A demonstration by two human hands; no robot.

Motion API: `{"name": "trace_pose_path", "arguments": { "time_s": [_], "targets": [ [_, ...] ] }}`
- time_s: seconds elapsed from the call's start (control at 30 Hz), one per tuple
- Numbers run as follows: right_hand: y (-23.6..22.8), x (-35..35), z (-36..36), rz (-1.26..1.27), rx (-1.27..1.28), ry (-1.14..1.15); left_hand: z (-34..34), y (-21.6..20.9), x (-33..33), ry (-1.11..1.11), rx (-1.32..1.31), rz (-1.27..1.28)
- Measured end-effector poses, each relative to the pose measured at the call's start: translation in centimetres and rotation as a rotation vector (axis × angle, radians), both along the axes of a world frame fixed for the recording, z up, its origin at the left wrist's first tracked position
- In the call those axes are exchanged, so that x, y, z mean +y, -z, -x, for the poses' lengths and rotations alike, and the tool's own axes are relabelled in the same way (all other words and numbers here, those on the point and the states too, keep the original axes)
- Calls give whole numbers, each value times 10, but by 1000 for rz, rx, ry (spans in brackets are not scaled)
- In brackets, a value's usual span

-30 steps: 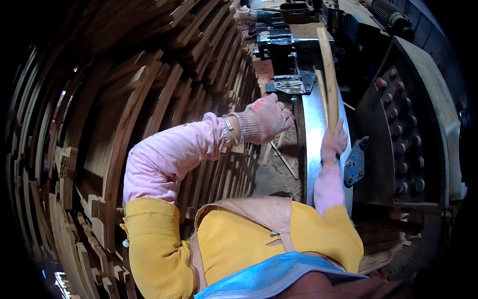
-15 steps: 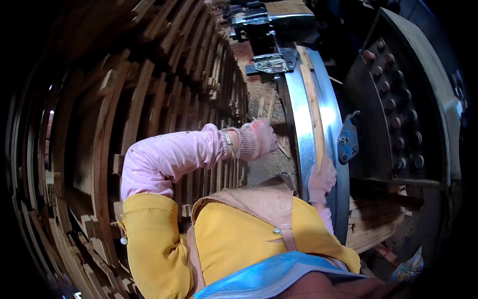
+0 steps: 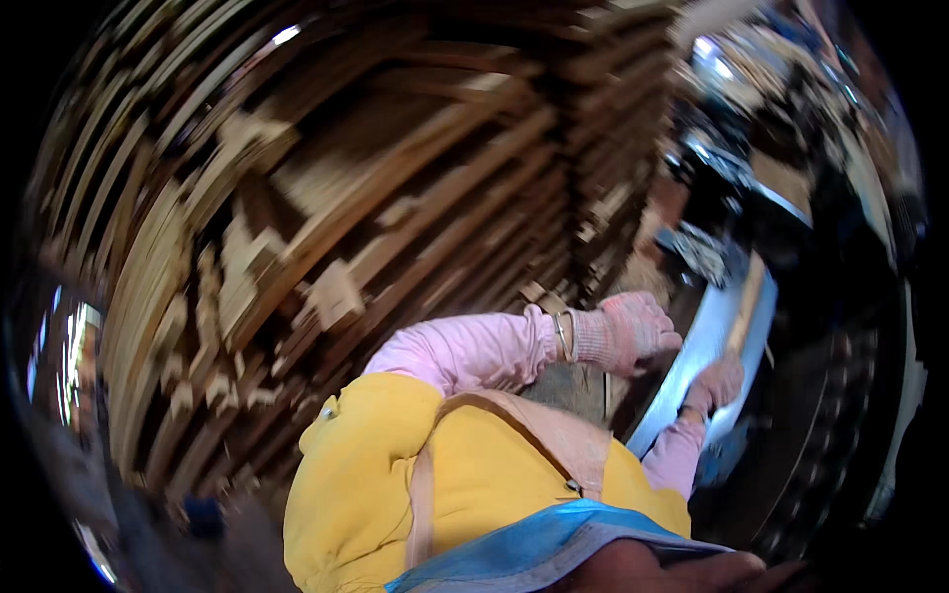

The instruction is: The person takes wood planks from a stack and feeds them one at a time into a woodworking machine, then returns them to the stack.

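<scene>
And here's the right hand (image 3: 716, 383), in a pale pink knitted glove, gripping the near end of a narrow, straight, light-brown wooden strip (image 3: 746, 304)! The strip runs out ahead of the knuckles, lined up along a long, shiny silver metal table (image 3: 705, 324); whether it lies flat on the metal or just above, I can't tell from here.

Over to the left hand (image 3: 636, 334), gloved in the same pink, fingers curled into a loose fist near the table's left edge, apart from the strip. A thin silvery bracelet (image 3: 563, 336) circles that wrist, right where the pink cloth sleeve (image 3: 465, 348) ends.

Ahead of the fist, a silver metal bracket (image 3: 699, 257) sits by the table's edge, to the left of the strip's far end. Along the person's left, what a wall of timber: a tall stack of rough brown boards (image 3: 425, 212), layer upon layer, blurred in places. And in the middle of it all, the person's bright yellow top (image 3: 514, 474) beneath a tan apron bib (image 3: 559, 435).
</scene>
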State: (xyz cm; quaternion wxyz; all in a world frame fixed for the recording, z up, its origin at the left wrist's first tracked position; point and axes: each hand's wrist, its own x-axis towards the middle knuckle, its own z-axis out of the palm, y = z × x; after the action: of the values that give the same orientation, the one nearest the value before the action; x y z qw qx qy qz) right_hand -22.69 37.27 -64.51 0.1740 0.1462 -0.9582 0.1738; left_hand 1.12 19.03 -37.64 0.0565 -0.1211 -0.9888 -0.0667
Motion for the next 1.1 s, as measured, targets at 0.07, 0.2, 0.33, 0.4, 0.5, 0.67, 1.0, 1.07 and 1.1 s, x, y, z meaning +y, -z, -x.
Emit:
{"name": "trace_pose_path", "arguments": {
  "time_s": [0.07, 0.2, 0.33, 0.4, 0.5, 0.67, 1.0, 1.07, 1.1],
  "targets": [
    [49, 2, 45, -116, 200, -30, -19, -24, -5, -138, 37, -44],
    [-18, -56, 66, -154, -194, -82, -103, -96, -6, -211, 473, -92],
    [-51, -95, 73, -30, -393, -68, -196, -172, 7, -314, 832, 249],
    [-60, -119, 60, 225, -245, -320, -233, -210, 11, -473, 925, 652],
    [-77, -176, 32, 639, -147, -741, -289, -267, 13, -914, 653, 962],
    [-179, -219, -87, 1036, -400, -1196, -264, -342, -45, -1810, -410, 868],
    [-337, -167, -148, 1259, 59, -1574, -233, -314, -150, -707, 398, 787],
    [-402, -144, -158, 1317, 238, -1615, -172, -286, -138, -504, 371, 830],
    [-434, -134, -156, 1000, 667, -1441, -142, -266, -134, -482, 305, 865]
  ]
}}
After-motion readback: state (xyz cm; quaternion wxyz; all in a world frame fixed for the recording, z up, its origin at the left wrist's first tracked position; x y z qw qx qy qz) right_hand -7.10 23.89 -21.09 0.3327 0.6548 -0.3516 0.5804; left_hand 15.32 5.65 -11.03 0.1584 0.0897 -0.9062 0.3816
